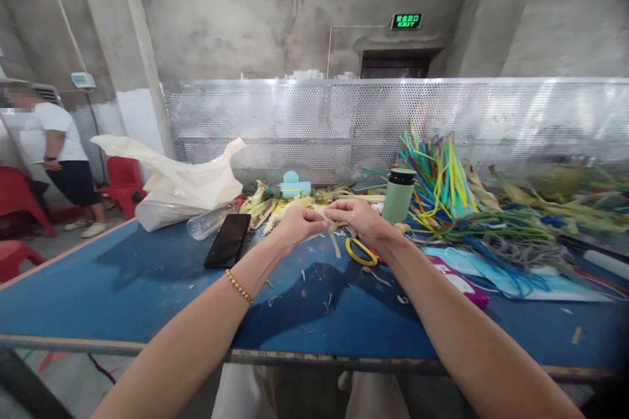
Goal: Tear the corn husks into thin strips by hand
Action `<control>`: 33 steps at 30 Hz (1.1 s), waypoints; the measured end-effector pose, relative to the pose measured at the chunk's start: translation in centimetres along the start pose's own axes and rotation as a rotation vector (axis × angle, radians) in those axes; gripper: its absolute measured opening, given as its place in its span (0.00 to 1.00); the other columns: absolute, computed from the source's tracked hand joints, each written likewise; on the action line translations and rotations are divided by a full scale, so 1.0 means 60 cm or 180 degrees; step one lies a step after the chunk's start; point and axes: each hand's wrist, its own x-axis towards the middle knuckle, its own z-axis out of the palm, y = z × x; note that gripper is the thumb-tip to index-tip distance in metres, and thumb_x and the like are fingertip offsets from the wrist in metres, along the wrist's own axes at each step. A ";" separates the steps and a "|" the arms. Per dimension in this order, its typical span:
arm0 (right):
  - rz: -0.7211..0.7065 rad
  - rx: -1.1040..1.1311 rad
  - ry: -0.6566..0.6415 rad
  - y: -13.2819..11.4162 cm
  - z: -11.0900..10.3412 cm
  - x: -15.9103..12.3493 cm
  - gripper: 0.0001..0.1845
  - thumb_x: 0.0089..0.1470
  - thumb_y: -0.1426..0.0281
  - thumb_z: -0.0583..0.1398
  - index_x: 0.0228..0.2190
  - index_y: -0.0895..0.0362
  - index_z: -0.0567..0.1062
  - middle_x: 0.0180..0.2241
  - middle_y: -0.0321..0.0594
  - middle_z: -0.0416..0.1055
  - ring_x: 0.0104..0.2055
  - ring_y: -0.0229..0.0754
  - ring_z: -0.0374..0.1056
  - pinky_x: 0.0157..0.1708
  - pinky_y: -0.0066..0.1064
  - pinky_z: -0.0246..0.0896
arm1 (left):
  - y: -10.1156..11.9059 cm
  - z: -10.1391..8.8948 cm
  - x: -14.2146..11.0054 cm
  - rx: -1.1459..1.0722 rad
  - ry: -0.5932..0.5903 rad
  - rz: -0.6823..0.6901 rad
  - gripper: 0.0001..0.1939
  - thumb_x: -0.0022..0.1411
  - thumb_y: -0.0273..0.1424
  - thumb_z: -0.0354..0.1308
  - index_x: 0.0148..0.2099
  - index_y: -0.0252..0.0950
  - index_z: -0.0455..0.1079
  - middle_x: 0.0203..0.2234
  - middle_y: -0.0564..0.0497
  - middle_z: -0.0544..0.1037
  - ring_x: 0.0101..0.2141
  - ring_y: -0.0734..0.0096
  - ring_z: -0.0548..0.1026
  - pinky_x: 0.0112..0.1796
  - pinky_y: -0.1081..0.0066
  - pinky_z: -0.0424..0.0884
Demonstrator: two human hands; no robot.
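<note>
Above the blue table [162, 288], both hands meet near the middle of the view. Between their fingertips is a thin, pale husk strip [337, 245], one end hanging down. My left hand [298, 229], with a gold bead bracelet at the wrist, pinches it from the left. My right hand [361, 219] pinches it from the right, thumb and finger together. Just below the right hand lie scissors with a yellow handle [361, 253]. Behind the hands is a heap of pale dried husks [265, 206], partly hidden by them.
A black phone [228, 240], a clear bottle [209, 222] and a white plastic bag [189, 186] lie left. A green tumbler [399, 196], bright strips [449, 177], tangled cords [511, 242] and a pink packet [464, 285] are right. A person [61, 144] stands far left.
</note>
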 end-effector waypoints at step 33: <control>-0.0204 -0.0379 0.0088 0.005 0.015 -0.001 0.11 0.41 0.63 0.65 0.23 0.60 0.76 0.22 0.36 0.70 0.24 0.34 0.59 0.25 0.29 0.54 | 0.009 -0.001 -0.009 -0.0536 -0.0648 -0.0459 0.11 0.44 0.27 0.68 0.18 0.30 0.69 0.15 0.54 0.67 0.20 0.81 0.61 0.25 0.74 0.59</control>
